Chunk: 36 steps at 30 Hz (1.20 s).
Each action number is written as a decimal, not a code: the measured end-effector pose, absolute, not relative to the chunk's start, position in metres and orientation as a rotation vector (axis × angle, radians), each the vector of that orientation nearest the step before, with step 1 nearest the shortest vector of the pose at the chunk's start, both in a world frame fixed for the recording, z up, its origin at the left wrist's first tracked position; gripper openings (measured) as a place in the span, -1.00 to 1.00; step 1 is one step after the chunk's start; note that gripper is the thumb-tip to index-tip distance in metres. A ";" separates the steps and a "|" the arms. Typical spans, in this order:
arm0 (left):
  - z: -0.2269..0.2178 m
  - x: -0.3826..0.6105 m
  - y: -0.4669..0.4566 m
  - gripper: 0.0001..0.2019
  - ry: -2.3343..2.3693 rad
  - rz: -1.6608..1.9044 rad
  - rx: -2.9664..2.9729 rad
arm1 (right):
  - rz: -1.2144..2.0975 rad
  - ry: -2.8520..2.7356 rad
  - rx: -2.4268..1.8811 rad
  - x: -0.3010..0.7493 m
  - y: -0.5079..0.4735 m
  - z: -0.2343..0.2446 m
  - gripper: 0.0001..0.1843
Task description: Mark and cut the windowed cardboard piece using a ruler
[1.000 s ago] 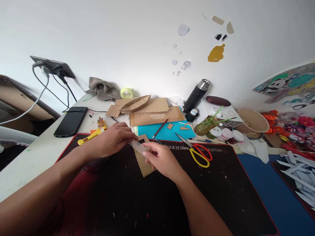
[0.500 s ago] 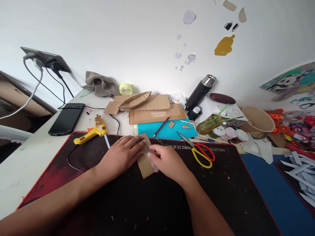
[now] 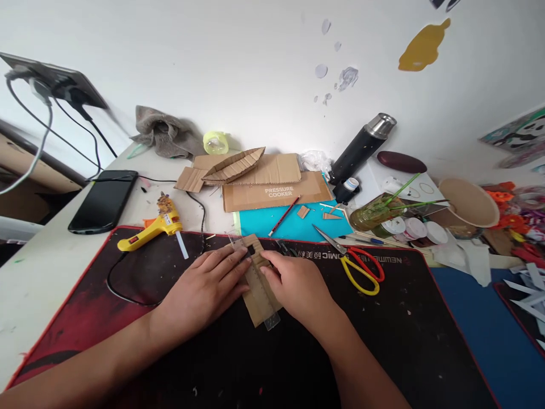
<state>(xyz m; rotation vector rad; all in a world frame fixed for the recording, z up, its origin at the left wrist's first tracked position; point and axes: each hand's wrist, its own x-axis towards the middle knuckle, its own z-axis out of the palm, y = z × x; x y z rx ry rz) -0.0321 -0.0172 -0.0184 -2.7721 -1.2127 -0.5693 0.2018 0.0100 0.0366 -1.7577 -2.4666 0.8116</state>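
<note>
We see the left hand (image 3: 202, 287) laid palm down with its fingers spread a little, their tips pressing on a clear plastic ruler (image 3: 259, 288). The right hand (image 3: 304, 289) is half curled from the other side, its forefinger and thumb reaching to the ruler and the cardboard strip (image 3: 252, 312) beneath it; whether they pinch anything we cannot tell. The ruler lies aslant along the strip, between our two hands, its near end poking out past the cardboard. Under all this spreads a black desk mat (image 3: 230, 363) with red edging, worn reddish at the left. On it, to the right, rest scissors (image 3: 344, 250) with one red and one yellow handle; to the left, a yellow hot glue gun (image 3: 151, 230) lies across the mat's far edge. Beyond, we have a blue sheet (image 3: 255, 223) with a pencil (image 3: 284, 216) on it, a flat PRESSURE COOKER cardboard (image 3: 242, 196), and a boat-shaped cardboard piece (image 3: 234, 166). A smartphone (image 3: 103, 201) sits on the pale table (image 3: 38, 278) at left, and a black thermos (image 3: 360, 149) leans near the white wall (image 3: 234, 68), where paper cutouts are stuck.
</note>
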 end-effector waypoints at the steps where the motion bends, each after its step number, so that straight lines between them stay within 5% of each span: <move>1: -0.018 -0.033 -0.018 -0.57 -1.240 -0.564 -2.774 | 0.819 -2.465 -1.759 0.202 0.010 0.036 -0.57; 36: -0.013 -0.038 -0.028 -0.47 -1.331 -0.490 -2.851 | 0.754 -2.492 -1.645 0.202 0.005 0.019 -0.58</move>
